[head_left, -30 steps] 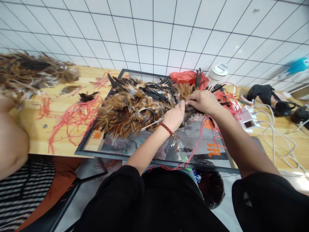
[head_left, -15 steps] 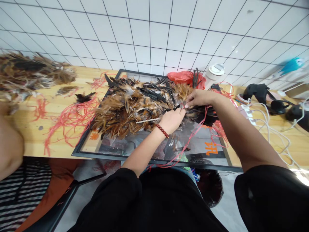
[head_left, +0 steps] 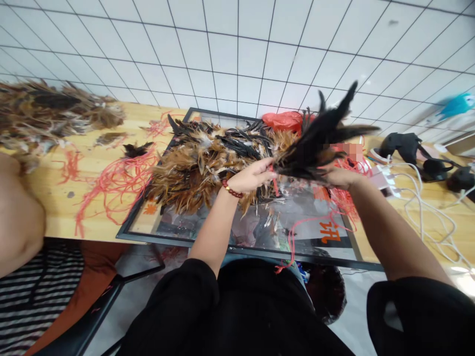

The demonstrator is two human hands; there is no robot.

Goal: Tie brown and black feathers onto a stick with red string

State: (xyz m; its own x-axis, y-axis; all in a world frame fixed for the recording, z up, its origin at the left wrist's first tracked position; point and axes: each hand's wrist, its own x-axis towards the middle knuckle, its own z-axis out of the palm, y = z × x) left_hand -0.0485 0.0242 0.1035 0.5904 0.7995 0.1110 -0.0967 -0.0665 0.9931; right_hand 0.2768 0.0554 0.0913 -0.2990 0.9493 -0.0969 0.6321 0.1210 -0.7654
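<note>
A bunch of black feathers [head_left: 323, 136] is lifted above the framed glass panel [head_left: 208, 236]. My left hand [head_left: 254, 177], with a red bead bracelet at the wrist, pinches the quill end of the bunch, where red string [head_left: 275, 185] shows. My right hand [head_left: 339, 177] lies under the bunch, fingers curled around it and partly hidden by the feathers. A big heap of brown and black feathers [head_left: 202, 163] rests on the panel just left of my hands.
Tangled red strings [head_left: 115, 180] lie on the wooden table [head_left: 55, 202] at left, with another feather pile [head_left: 48, 116] behind. A red bag [head_left: 284, 120] sits at the back. White cables [head_left: 426, 212] and black gear [head_left: 403, 145] lie at right. Another person's arm [head_left: 17, 212] is at far left.
Both hands rose from the heap, lifting a bunch of black feathers up and right. The red string now dangles below my left hand.
</note>
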